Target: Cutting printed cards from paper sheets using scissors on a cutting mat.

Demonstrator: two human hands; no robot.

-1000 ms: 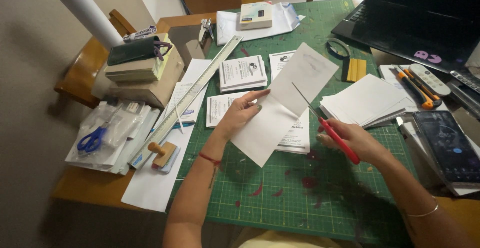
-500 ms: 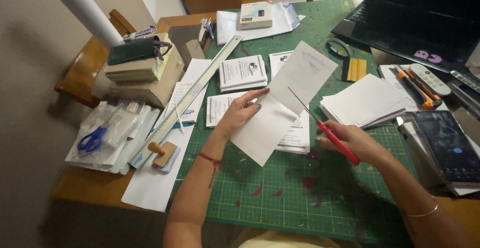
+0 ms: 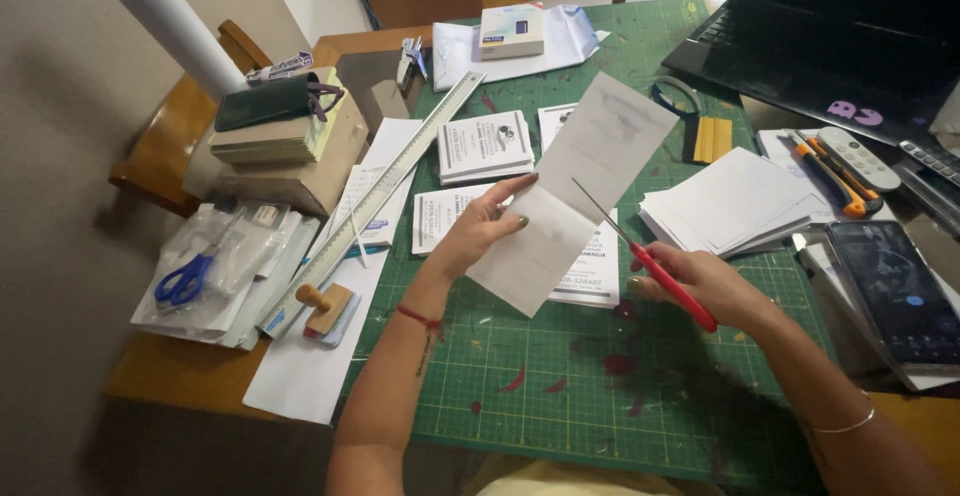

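Paper is the main material here: a long white sheet of thin paper (image 3: 575,196) is held tilted above the green gridded cutting mat (image 3: 600,396), its upper end toward the black laptop (image 3: 850,36). The left hand (image 3: 485,226) pinches the sheet's left edge, thumb and fingers closed on it. The right hand (image 3: 705,281) is closed round the red plastic handles of a pair of scissors (image 3: 645,256), whose slim metal blades are parted and meet the sheet's right edge about midway along.

Under the sheet lie flat stacks of small white printed cards (image 3: 485,146), rectangular and square-cornered. A thicker stack of blank white cards (image 3: 735,201) sits just right of the sheet. A long metal ruler (image 3: 390,191) runs diagonally along the mat's left border, with a small wooden-handled stamp (image 3: 322,306) at its near end. Blue-handled scissors (image 3: 185,278) rest inside a clear plastic sleeve at the far left. An orange utility knife (image 3: 830,176) and a dark smartphone (image 3: 890,291) lie to the right.
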